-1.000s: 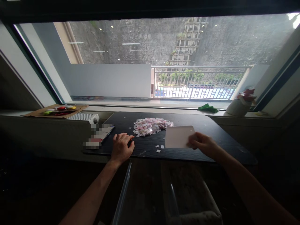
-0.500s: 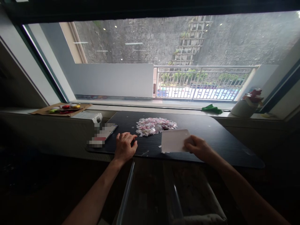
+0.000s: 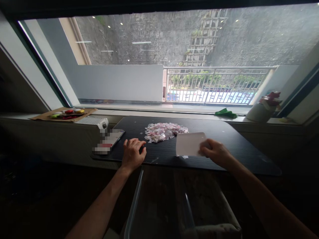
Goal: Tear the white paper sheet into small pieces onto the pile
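Observation:
My right hand (image 3: pixel 216 150) grips a flat white rectangular panel (image 3: pixel 187 145) by its right side, the fingers closed over that edge. The panel is tilted above the dark table (image 3: pixel 239 151), and a few paper scraps (image 3: pixel 185 157) lie at its lower edge. Behind it sits a heap of small pink and white paper scraps (image 3: pixel 160 132), whose right end the panel partly covers. My left hand (image 3: pixel 134 153) rests by the table's front edge, left of the heap, with loosely bent fingers apart and nothing in them.
A flat item (image 3: pixel 116 136), partly blurred out, lies at the table's left end beside a white slatted appliance (image 3: pixel 92 121). The windowsill bears a green cloth (image 3: pixel 225 113) and a pale vase-like object (image 3: pixel 259 113). Below the table's front stands a clear-edged bin (image 3: pixel 134 202).
My right hand has moved the white panel slightly to the right, and more scraps show at its lower edge. My left hand stays in place. The view has tilted a little.

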The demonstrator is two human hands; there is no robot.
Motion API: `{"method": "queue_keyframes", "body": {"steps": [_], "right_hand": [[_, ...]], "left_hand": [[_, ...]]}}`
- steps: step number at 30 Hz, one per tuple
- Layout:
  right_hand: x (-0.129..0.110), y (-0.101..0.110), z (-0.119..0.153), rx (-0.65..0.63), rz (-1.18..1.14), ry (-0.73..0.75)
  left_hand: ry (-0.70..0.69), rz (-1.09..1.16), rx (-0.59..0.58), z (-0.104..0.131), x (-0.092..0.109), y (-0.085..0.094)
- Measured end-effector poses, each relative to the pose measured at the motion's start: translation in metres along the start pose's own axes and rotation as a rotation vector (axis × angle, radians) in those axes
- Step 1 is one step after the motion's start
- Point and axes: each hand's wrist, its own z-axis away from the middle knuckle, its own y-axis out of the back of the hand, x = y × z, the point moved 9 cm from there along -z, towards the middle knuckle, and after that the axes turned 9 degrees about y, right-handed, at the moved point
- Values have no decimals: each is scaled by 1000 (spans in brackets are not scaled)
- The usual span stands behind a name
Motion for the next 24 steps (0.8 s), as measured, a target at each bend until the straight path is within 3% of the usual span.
{"method": "queue_keyframes", "body": {"steps": [4, 8, 12, 24], "right_hand": [[47, 28, 17, -86, -70, -130], [73, 43, 27, -44, -290, -188], [81, 41, 25, 4, -393, -248], [88, 27, 33, -158, -465, -308]], "left_hand": [[2, 5, 1, 0, -1, 0], [-7, -2, 9, 0, -1, 0], [-23, -16, 15, 0, -2, 0], [-66, -51, 28, -1, -4, -1]]}}
